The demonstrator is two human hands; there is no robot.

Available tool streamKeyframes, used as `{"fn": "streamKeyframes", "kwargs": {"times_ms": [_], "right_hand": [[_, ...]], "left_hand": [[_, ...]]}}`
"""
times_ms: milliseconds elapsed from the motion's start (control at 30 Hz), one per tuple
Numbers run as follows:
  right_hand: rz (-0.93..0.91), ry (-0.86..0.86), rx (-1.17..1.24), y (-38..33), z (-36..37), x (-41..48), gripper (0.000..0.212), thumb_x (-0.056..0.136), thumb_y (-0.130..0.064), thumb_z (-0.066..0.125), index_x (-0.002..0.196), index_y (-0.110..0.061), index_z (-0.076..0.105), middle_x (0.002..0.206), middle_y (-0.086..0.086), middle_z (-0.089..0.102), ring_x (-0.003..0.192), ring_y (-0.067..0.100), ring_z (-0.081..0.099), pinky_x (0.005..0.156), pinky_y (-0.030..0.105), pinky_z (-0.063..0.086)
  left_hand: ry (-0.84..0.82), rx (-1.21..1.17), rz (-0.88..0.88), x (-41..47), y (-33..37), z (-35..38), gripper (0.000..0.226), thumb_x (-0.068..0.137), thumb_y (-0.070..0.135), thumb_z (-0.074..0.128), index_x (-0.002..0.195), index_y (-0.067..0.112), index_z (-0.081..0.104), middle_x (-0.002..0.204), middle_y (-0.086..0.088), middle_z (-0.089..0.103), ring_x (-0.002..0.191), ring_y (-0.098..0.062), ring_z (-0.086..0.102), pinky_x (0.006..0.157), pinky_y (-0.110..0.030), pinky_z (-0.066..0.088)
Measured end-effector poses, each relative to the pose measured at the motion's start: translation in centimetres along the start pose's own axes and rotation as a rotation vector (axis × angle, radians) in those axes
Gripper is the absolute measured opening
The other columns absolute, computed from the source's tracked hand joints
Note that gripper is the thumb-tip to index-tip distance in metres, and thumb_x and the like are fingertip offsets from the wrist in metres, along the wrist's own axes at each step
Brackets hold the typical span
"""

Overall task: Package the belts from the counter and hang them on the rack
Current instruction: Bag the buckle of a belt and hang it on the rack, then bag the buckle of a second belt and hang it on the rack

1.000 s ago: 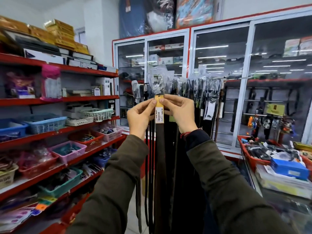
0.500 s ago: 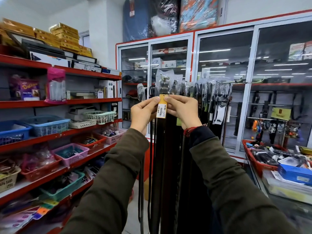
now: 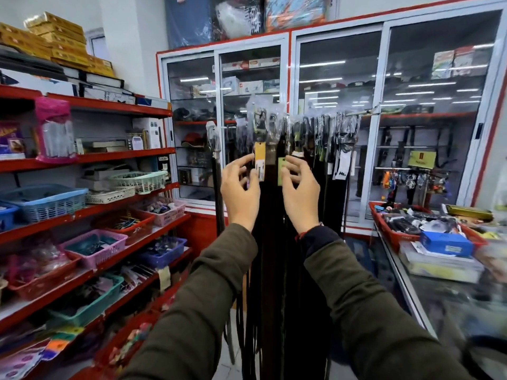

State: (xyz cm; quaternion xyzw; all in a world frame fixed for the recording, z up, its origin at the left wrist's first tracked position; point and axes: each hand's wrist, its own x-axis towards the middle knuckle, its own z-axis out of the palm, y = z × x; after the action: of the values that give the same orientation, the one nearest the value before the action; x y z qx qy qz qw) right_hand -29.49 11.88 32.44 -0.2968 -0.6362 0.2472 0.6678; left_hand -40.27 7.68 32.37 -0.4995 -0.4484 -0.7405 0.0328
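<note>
Close to you, both sleeves reach up toward the hanging belts. Your left hand (image 3: 240,192) is spread, fingers curled loosely, thumb tip right beside the yellow tag (image 3: 259,160) but gripping nothing as far as I can tell. Right hand (image 3: 300,189) is likewise open, fingers near the green tag (image 3: 281,171), not holding it.

Between the hands hangs the packaged belt (image 3: 267,215), w/ its buckle in a clear plastic sleeve (image 3: 260,116) up top, dangling among the other dark belts on the rack rail (image 3: 362,113).

Off to your right, the glass counter (image 3: 411,292) has a red tray (image 3: 395,237) w/ more stock, probably the next belts to bag.

Risk: w/ hands off, can't tell if the sleeve's hole sits fully over the hook; if it's only half on, it may slip off and drop. Brushing the neighbours as you pull back could knock them loose too.
</note>
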Motion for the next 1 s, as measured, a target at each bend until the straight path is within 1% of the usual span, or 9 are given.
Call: {"fn": "streamKeyframes", "kwargs": {"times_ms": [33,100,200,267,367,467,633,767,1000], "right_hand": [[-0.03,0.009,-0.035,0.5,-0.8,-1.1,0.032,0.102,-0.025,0.054,0.134,-0.021,0.058,0.124,-0.006,0.064,0.103,-0.003,0.062,0.086,0.008,0.048],[-0.098,0.032,-0.165,1.6,-2.7,-3.4,0.036,0.103,-0.027,0.052,0.139,-0.024,0.052,0.137,-0.005,0.056,0.123,0.005,0.055,0.1,0.013,0.042],[-0.171,0.042,-0.374,2.7,-6.0,-6.5,0.045,0.103,-0.028,0.05,0.147,-0.02,0.044,0.156,-0.001,0.041,0.15,0.016,0.034,0.123,0.034,0.031],[-0.191,0.044,-0.515,3.4,-8.5,-8.7,0.049,0.103,-0.029,0.049,0.15,-0.018,0.041,0.164,0.0,0.031,0.158,0.023,0.02,0.128,0.046,0.021],[-0.202,0.051,-0.698,4.4,-12.5,-12.0,0.05,0.104,-0.031,0.048,0.151,-0.019,0.04,0.169,0.001,0.022,0.16,0.025,0.007,0.13,0.048,0.004],[-0.187,0.033,-0.858,5.4,-17.0,-15.3,0.05,0.104,-0.031,0.047,0.151,-0.019,0.039,0.17,0.005,0.02,0.161,0.03,0.005,0.13,0.052,0.002],[-0.089,0.006,-1.057,7.3,-24.0,-20.6,0.055,0.104,-0.032,0.047,0.155,-0.018,0.035,0.171,0.007,0.018,0.16,0.032,0.006,0.128,0.059,0.005],[0.026,-0.009,-1.154,8.2,-29.4,-25.3,0.054,0.104,-0.032,0.046,0.155,-0.02,0.036,0.171,0.005,0.018,0.161,0.031,0.005,0.129,0.056,-0.001],[0.366,-0.024,-1.332,8.3,-39.0,-32.6,0.052,0.097,-0.018,0.053,0.148,-0.02,0.045,0.168,0.003,0.027,0.16,0.03,0.012,0.127,0.061,0.003]], "left_hand": [[0.009,0.038,0.078,-1.1,-0.1,0.0,0.029,0.099,0.005,0.057,0.123,0.014,0.068,0.122,0.001,0.058,0.113,-0.01,0.059,0.097,-0.023,0.052],[-0.018,0.107,0.177,-3.6,-0.5,0.1,0.028,0.098,0.005,0.056,0.122,0.013,0.068,0.126,-0.004,0.058,0.121,-0.014,0.056,0.108,-0.031,0.046],[-0.123,0.199,0.204,-7.9,-0.5,0.7,0.032,0.1,0.014,0.055,0.13,0.018,0.064,0.141,-0.002,0.052,0.138,-0.018,0.046,0.119,-0.03,0.033],[-0.199,0.265,0.234,-11.1,-0.6,1.6,0.037,0.1,0.019,0.053,0.137,0.021,0.059,0.149,0.0,0.048,0.149,-0.022,0.035,0.125,-0.04,0.028],[-0.304,0.317,0.231,-16.1,-0.3,3.2,0.041,0.103,0.025,0.05,0.143,0.025,0.051,0.159,0.003,0.039,0.158,-0.022,0.018,0.13,-0.047,0.011],[-0.404,0.314,0.202,-21.7,0.3,5.0,0.043,0.104,0.026,0.049,0.147,0.024,0.047,0.163,0.003,0.033,0.16,-0.021,0.011,0.131,-0.046,0.002],[-0.573,0.312,0.204,-29.8,1.8,7.9,0.046,0.104,0.029,0.047,0.15,0.022,0.044,0.165,-0.001,0.031,0.159,-0.025,0.012,0.13,-0.046,0.0],[-0.704,0.292,0.212,-35.5,2.8,9.7,0.047,0.104,0.029,0.045,0.15,0.023,0.044,0.166,-0.001,0.032,0.159,-0.026,0.015,0.13,-0.049,0.004],[-0.995,0.272,0.179,-44.4,3.9,12.2,0.045,0.107,0.031,0.042,0.151,0.023,0.041,0.168,-0.001,0.026,0.16,-0.024,0.009,0.13,-0.046,-0.002]]}}
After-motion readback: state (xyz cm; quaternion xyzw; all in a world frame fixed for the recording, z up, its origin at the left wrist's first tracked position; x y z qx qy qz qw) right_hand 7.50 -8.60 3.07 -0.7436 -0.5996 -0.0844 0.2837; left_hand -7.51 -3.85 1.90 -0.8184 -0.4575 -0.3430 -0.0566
